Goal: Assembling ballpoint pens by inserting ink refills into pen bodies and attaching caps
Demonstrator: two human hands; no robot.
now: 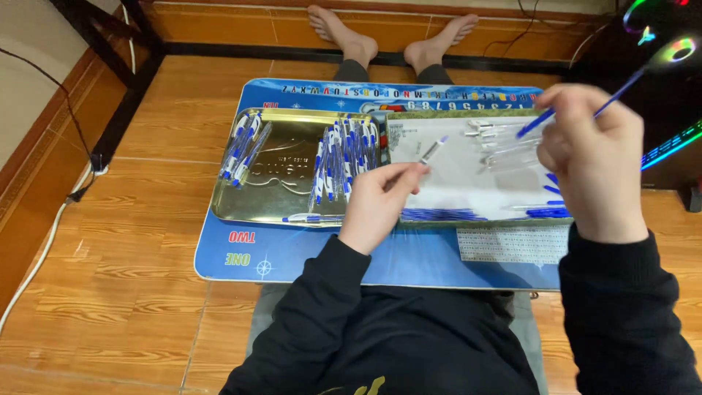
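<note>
On a blue board [307,256], two hands: left [376,205] pinches one pen tip [433,149], right [596,164] one refill [578,106].

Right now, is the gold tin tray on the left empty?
No. The gold tin tray holds blue-and-white pens in heaps; bare metal shows between.

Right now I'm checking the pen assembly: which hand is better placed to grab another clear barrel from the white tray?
Right, probably. The right hand hovers just beside the clear barrels, though it holds a blue refill. The left hand, pinching a pen tip, sits farther off.
</note>
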